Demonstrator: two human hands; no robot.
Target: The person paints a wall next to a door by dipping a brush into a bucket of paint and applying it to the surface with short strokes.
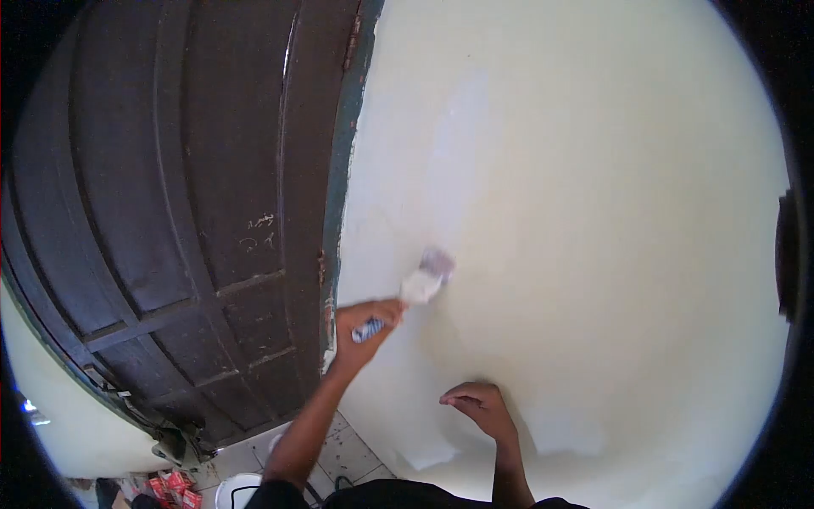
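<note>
My left hand (366,327) is closed around the handle of a paintbrush (422,284). The brush points up and to the right, its blurred bristles against or very close to the pale wall (610,220). Whiter, wet-looking patches show on the wall above the brush and low down near its bottom edge. Lower and to the right, my right hand (479,407) is held in front of the wall with its fingers curled together and the thumb near them. I see nothing in it.
A dark brown panelled door (229,178) with a chipped dark green frame (343,161) borders the wall on the left. Below are floor tiles (349,454), a white bucket (233,490) and red packets (175,486). A dark object (787,254) sits at the far right.
</note>
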